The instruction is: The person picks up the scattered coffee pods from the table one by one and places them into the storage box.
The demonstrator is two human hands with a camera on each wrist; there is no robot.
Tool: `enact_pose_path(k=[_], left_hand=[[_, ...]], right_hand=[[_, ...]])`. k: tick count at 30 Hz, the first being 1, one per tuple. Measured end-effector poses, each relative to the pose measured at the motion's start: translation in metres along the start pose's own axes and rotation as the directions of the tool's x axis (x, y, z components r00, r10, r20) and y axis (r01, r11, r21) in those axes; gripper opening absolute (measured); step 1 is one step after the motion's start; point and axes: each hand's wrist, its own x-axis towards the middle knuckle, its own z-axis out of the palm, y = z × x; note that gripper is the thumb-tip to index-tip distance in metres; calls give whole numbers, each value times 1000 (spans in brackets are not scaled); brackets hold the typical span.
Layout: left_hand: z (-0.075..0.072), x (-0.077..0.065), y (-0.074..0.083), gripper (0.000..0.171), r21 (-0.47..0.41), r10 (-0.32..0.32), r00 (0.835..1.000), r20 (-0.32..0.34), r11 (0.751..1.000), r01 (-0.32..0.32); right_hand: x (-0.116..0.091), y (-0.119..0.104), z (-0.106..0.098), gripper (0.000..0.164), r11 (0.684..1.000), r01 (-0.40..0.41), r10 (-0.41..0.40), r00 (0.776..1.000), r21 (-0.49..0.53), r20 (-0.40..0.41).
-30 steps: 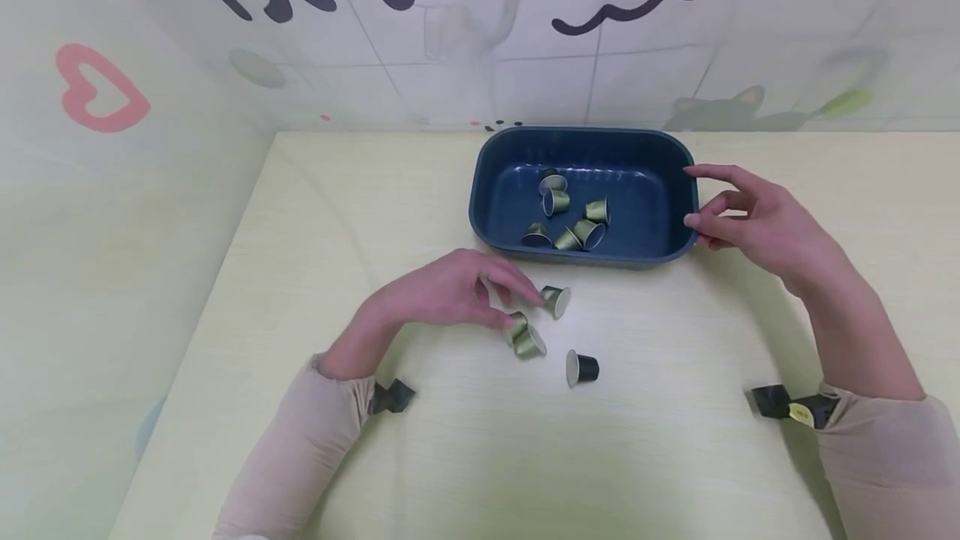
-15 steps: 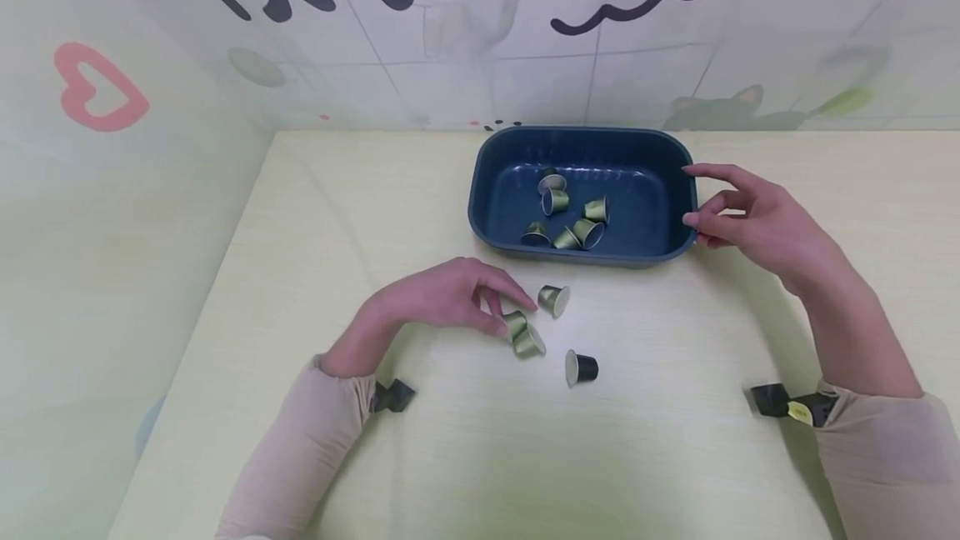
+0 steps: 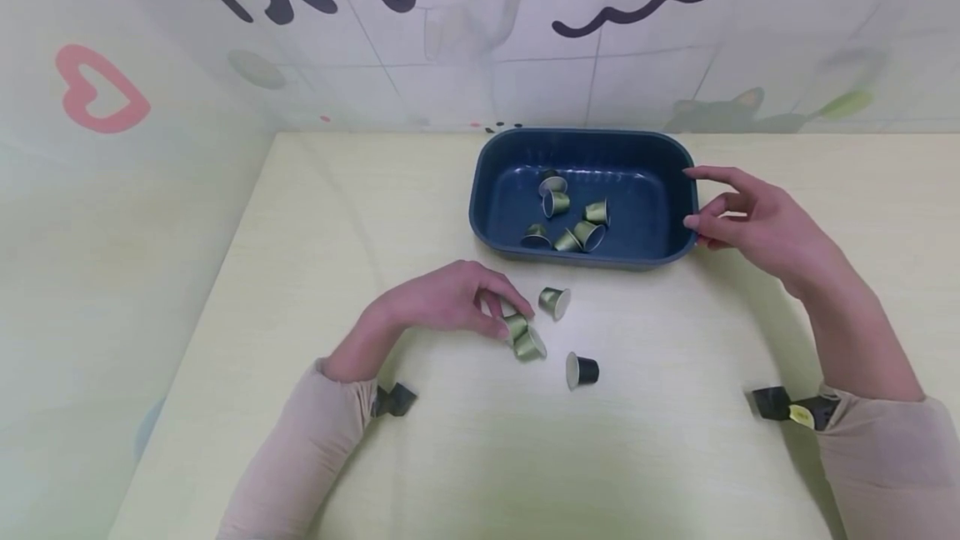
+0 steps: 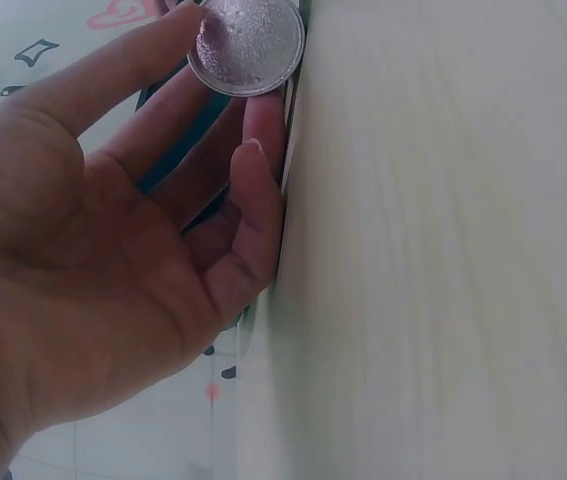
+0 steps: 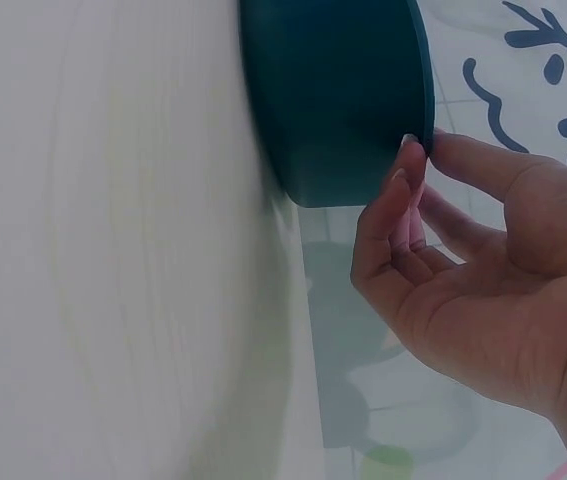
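Note:
In the head view my left hand [image 3: 450,298] is low over the table, its thumb and index finger pinching a green coffee capsule [image 3: 515,325]. The thumb presses on that capsule's silvery lid [image 4: 248,45] in the left wrist view. Against it leans a second green capsule [image 3: 530,345]. Just beyond the index fingertip lies another green capsule [image 3: 553,301], and a black capsule [image 3: 583,370] lies on its side nearer the front. My right hand [image 3: 757,223] grips the right rim of a dark blue plastic bin [image 3: 652,257] between thumb and fingers.
Inside the bin are several green capsules [image 3: 589,233], mostly toward its left and front. The bin stands at the back of the pale wooden table [image 3: 637,457], close to the printed wall [image 3: 420,90]. Another wall borders the table on the left.
My left index finger has drawn back from the farther green capsule, which shifted slightly left, and come down toward the nearer pair. The right hand stays at the bin's rim.

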Motion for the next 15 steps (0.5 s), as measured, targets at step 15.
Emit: enact_pose_path(k=[15], left_hand=[[3, 2, -2, 32, 41, -35, 999, 2, 999, 35]], right_hand=[[0, 1, 0, 58, 1000, 1, -1, 1000, -1, 1]])
